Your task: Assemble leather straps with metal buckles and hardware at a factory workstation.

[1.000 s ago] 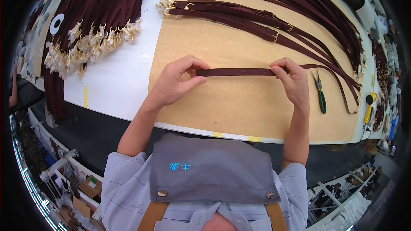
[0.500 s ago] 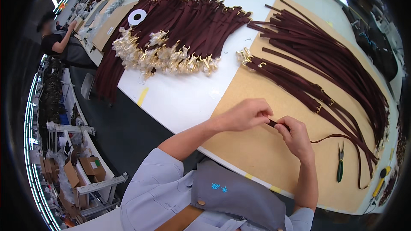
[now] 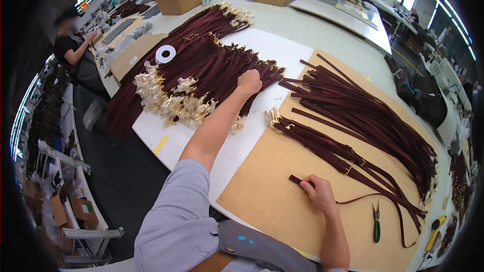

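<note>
My right hand [image 3: 318, 193] pinches a long maroon strap [image 3: 296, 180] close to its cut end. The rest of that strap trails off to the right across the brown board. My left arm is stretched out over a dense pile of short maroon straps [image 3: 222, 70] with gold clasps, many wrapped in clear plastic [image 3: 189, 112]. At the pile's right side my left hand [image 3: 249, 81] is closed, its fingertips hidden. Between the two hands lie a few straps with gold buckles [image 3: 315, 143].
A bundle of long maroon straps [image 3: 368, 100] covers the right of the brown board [image 3: 267, 191]. Green-handled pliers [image 3: 376, 224] and a yellow cutter [image 3: 434, 234] lie at right. A white tape roll [image 3: 165, 54] rests on the pile. One person [image 3: 70, 50] works at far left.
My left hand has left the strap end and reached forward to the pile of straps. My right hand keeps its hold, slightly lower. The view has tipped up toward the room.
</note>
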Demonstrator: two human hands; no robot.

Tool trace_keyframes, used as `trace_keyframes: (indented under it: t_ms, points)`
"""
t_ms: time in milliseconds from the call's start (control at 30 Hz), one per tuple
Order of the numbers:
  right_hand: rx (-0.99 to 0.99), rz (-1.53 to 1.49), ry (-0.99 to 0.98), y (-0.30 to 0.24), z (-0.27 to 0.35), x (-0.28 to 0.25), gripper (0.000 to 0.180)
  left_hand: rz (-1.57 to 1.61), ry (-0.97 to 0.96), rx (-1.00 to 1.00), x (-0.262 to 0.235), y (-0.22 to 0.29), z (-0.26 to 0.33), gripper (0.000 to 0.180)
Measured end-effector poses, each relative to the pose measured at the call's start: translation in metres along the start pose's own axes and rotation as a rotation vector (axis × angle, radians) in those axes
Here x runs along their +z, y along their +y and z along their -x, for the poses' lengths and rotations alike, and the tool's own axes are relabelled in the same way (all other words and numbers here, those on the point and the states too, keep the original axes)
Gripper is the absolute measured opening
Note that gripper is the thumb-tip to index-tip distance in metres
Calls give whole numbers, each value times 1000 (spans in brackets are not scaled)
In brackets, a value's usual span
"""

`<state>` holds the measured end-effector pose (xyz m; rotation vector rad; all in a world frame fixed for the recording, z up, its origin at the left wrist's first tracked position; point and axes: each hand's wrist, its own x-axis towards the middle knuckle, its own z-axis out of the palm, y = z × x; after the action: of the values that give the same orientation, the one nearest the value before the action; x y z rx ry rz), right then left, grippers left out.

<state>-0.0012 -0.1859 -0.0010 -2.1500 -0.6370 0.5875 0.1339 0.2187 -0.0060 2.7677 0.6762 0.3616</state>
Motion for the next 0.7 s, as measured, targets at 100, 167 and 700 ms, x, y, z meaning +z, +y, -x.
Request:
trace_keyframes:
  t_ms: [100, 167, 700]
  points:
    - [-8, -6, 0, -2, 2, -1, 19, 4, -107, -47, 0, -8, -17, 37]
    - [13, -3, -11, 0, 3, -1, 19, 292, -112, -50, -11, -7, -22, 34]
    - [121, -642, 161, 19, -11, -26, 18, 390, -781, 631, -122, 43, 137, 24]
